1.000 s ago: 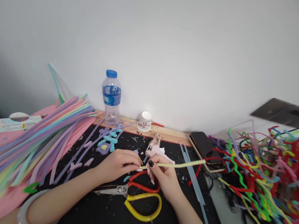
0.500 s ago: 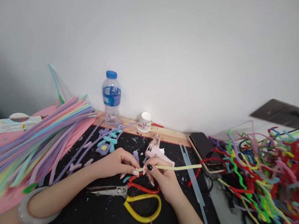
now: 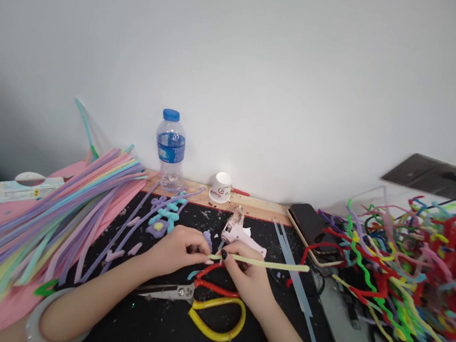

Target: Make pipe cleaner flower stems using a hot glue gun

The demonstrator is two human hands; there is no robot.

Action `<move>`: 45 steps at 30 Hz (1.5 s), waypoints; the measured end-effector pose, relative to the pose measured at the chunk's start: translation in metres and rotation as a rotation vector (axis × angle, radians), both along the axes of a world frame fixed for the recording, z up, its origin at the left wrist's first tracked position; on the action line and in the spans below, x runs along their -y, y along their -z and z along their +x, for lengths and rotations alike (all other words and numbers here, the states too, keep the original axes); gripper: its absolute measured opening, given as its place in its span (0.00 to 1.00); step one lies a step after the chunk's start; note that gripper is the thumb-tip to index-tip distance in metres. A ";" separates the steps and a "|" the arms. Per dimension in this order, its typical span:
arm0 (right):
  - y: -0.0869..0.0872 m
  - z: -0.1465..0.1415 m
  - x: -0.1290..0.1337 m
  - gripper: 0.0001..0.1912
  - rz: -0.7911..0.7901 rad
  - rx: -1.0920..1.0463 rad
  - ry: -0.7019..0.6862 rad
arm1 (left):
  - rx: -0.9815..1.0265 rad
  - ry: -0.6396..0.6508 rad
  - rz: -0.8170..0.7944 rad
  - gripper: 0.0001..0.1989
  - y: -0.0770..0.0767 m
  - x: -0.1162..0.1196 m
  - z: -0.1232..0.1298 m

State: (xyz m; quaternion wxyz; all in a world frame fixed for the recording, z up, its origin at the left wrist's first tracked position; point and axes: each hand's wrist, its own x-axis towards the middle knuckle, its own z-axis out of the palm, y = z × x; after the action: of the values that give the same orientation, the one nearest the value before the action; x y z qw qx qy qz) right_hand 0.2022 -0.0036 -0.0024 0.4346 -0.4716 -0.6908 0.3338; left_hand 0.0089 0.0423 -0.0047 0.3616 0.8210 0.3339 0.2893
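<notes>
A pale yellow pipe cleaner stretches sideways above the black work mat. Its left end is pinched in the fingertips of my left hand. Close beside, my right hand grips the same stem between thumb and fingers, and the long free part points right. Just under both hands lie scissors with one red and one yellow handle, blades pointing left. Behind my right hand rests a pale pink glue gun. Beyond my left hand are a turquoise and purple pipe-cleaner piece and loose purple stems.
Pastel pipe cleaners are heaped at left on pink paper. A water bottle and paper cup stand by the wall. At right are glue sticks, a phone, cables and a tangled pile of coloured pipe cleaners.
The pipe cleaner's free right end has dipped, so the stem now lies nearly level. My right hand has turned slightly; both hands stay close together.
</notes>
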 end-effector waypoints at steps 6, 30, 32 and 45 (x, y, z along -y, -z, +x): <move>-0.001 -0.002 0.004 0.07 0.080 0.117 0.021 | -0.025 -0.109 0.190 0.07 0.004 0.000 -0.001; 0.007 0.005 -0.001 0.09 0.005 0.012 0.054 | -0.049 -0.004 0.231 0.08 0.012 -0.008 -0.005; 0.006 0.006 -0.001 0.09 0.021 0.020 0.050 | -0.043 0.014 0.204 0.08 0.010 -0.008 -0.005; 0.003 0.007 -0.003 0.07 -0.024 -0.046 0.019 | -0.002 0.060 0.036 0.07 0.000 -0.008 -0.005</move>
State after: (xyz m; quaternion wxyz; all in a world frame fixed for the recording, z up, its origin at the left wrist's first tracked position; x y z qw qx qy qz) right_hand 0.2088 -0.0004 -0.0059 0.4480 -0.4755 -0.6721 0.3486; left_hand 0.0043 0.0507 -0.0052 0.3550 0.8373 0.3044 0.2833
